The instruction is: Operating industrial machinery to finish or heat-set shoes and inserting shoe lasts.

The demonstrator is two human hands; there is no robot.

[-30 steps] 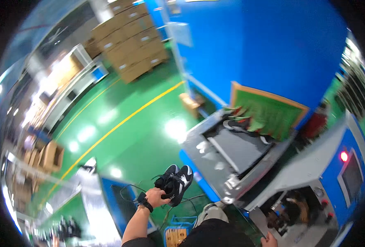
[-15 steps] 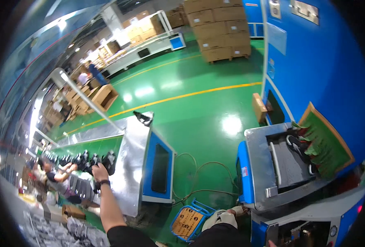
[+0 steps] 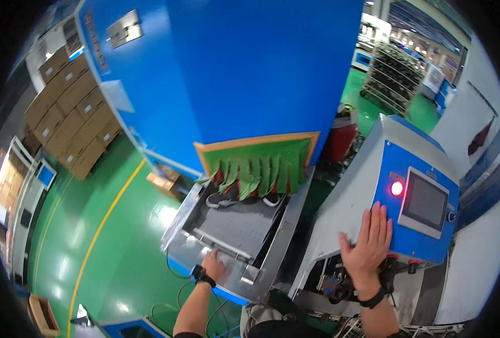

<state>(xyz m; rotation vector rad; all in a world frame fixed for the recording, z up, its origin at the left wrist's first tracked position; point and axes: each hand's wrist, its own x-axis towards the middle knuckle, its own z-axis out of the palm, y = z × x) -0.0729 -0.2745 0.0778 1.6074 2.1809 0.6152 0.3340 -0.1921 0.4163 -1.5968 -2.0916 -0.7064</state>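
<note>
Towering before you is one blue housing (image 3: 261, 73). At your right stands one grey-and-blue control cabinet (image 3: 345, 186); ahead lies one conveyor (image 3: 183, 247) with one dark grey belt (image 3: 233, 225). One green, fringed curtain (image 3: 261, 163) hangs over its far end, and one screen (image 3: 425, 201) is set in the cabinet. Two shoes (image 3: 218, 200) sit on the belt, partly hidden by the fringe. Of your two hands, the right hand (image 3: 368, 250) is flat, fingers straight, near the screen, gripping nothing; the left hand (image 3: 213, 267) is at the conveyor's near end, its grip impossible to tell. Two black wristbands (image 3: 372, 299), one per wrist, and one lit red light (image 3: 397, 188) show too.
</note>
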